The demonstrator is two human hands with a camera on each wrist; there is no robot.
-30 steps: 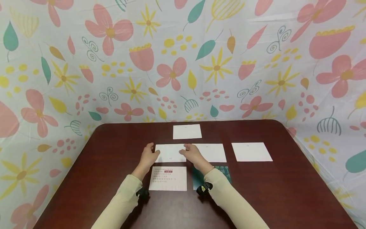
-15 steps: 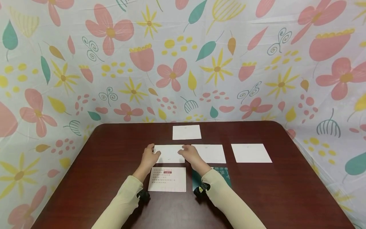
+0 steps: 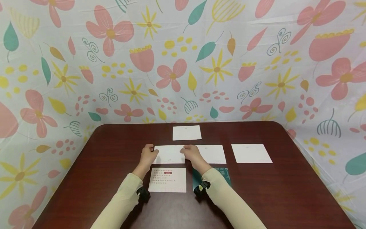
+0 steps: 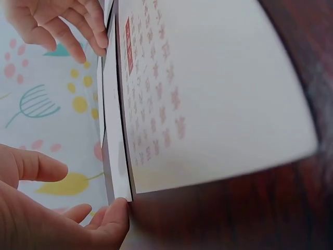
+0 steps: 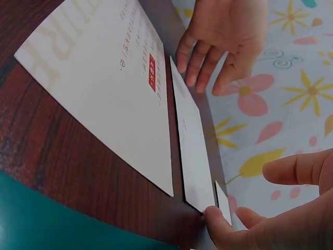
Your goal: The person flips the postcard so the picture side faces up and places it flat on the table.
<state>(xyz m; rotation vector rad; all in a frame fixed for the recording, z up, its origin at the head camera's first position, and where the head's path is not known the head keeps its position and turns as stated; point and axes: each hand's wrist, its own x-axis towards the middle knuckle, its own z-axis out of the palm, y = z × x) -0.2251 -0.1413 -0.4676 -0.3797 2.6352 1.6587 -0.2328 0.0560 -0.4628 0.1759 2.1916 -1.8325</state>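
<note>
A white card (image 3: 168, 155) with a small printed mark lies flat on the table, a hand at each of its short sides. My left hand (image 3: 147, 158) touches its left side, and in the left wrist view a fingertip (image 4: 120, 205) meets the corner. On the opposite side my right hand (image 3: 194, 156) rests at the right edge, with a fingertip (image 5: 213, 212) right at the corner in the right wrist view. Both thumbs stand raised above the card. Just nearer lies a cream card (image 3: 167, 180) with printed lines and a red label. The right forearm partly covers a teal card (image 3: 223, 174).
More white cards lie around: one at the back (image 3: 187, 133), another right of the right hand (image 3: 211, 154), and a third farther right (image 3: 251, 153). The dark wooden table (image 3: 286, 197) meets a flower-patterned curtain (image 3: 183, 63) behind.
Both thumbs have drawn slightly outward from over the white card, the left one leftward and the right one rightward. The cards have hardly moved.
</note>
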